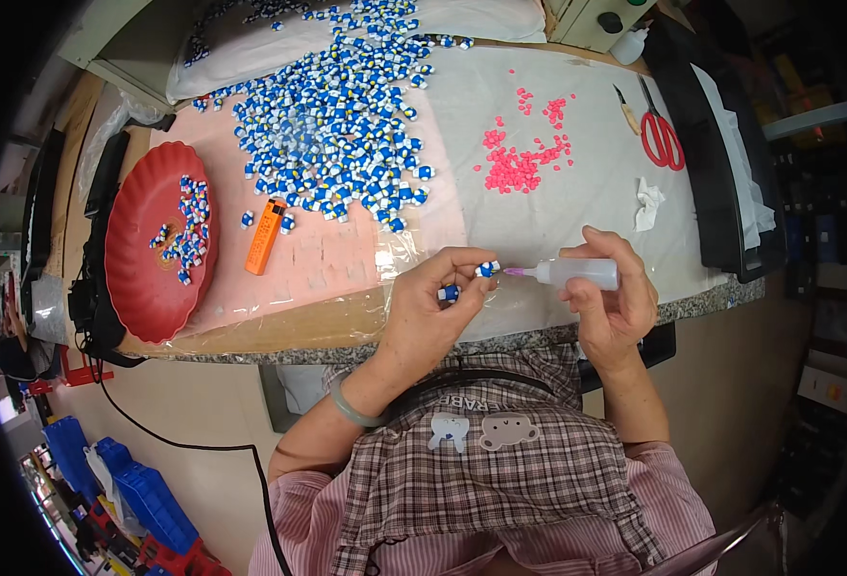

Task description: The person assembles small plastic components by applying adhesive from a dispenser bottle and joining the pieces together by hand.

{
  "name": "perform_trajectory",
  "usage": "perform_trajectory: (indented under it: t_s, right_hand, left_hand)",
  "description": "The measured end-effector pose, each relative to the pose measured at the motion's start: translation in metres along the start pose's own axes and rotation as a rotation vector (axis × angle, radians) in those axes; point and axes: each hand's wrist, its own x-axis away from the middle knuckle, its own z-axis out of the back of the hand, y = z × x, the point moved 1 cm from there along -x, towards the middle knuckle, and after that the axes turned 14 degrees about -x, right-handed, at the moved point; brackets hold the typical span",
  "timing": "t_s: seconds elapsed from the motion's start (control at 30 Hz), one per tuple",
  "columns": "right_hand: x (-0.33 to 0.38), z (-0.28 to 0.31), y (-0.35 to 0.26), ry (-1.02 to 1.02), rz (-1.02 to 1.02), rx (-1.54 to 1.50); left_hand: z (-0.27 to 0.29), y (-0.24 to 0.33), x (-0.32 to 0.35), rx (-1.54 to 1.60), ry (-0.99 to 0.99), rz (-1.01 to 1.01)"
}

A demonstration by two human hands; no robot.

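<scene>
1. The left hand point(433, 302) is curled closed, thumb and forefinger pinching a small blue-and-white piece point(487, 270) at the fingertips; a second blue piece point(450, 291) sits tucked lower among the same fingers.
2. The pinched piece is at the very tip of the fingers, facing right, and the pink nozzle point(517, 273) of a squeeze bottle touches it or comes just short; which one is too small to tell.
3. The right hand point(611, 298) is wrapped closed round the translucent squeeze bottle point(582, 275), holding it level with the nozzle pointing left.
4. Both hands hover over the near edge of the table point(539, 338), a speckled stone rim with a clear plastic sheet point(347, 259) over a pink and pale top.
5. From left on the surface: a red scalloped tray point(140, 274) holding a few blue-and-white pieces, an orange lighter point(264, 236), a large heap of blue-and-white pieces point(337, 125), a scatter of small pink beads point(520, 163), a crumpled scrap of white paper point(648, 204), red-handled scissors point(662, 134).
6. Below the table, at the lower left, blue crates point(145, 490) stand on a tan floor, and a black cable point(183, 446) trails across it.
7. The picture's rim is dark and bent; shelves at the right are hard to make out, and the heap runs off the top edge.
</scene>
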Motion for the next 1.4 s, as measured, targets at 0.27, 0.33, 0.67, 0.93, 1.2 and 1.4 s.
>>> perform_trajectory:
  t_s: [0.27, 0.33, 0.67, 0.93, 1.2, 1.4]
  right_hand:
    - [-0.001, -0.001, 0.0, -0.041, 0.071, 0.038]
    - [-0.002, 0.0, 0.0, -0.046, 0.087, 0.045]
    - [-0.004, 0.0, -0.001, -0.111, 0.159, 0.101]
    - [-0.015, 0.018, 0.018, 0.136, -0.312, -0.652]
    - [-0.037, 0.022, 0.053, 0.131, -0.607, -0.564]
    - [-0.056, 0.004, 0.058, -0.132, -0.21, 0.193]
  left_hand:
    - [0.0, -0.003, 0.0, 0.01, -0.001, -0.017]
    - [0.0, -0.002, 0.0, 0.014, -0.005, -0.013]
    - [0.001, -0.003, 0.0, -0.004, -0.006, -0.009]
    - [0.004, 0.001, 0.0, -0.065, -0.074, -0.016]
    - [0.005, -0.002, 0.001, -0.084, -0.045, -0.032]
    - [0.005, -0.003, 0.0, -0.147, -0.075, -0.055]
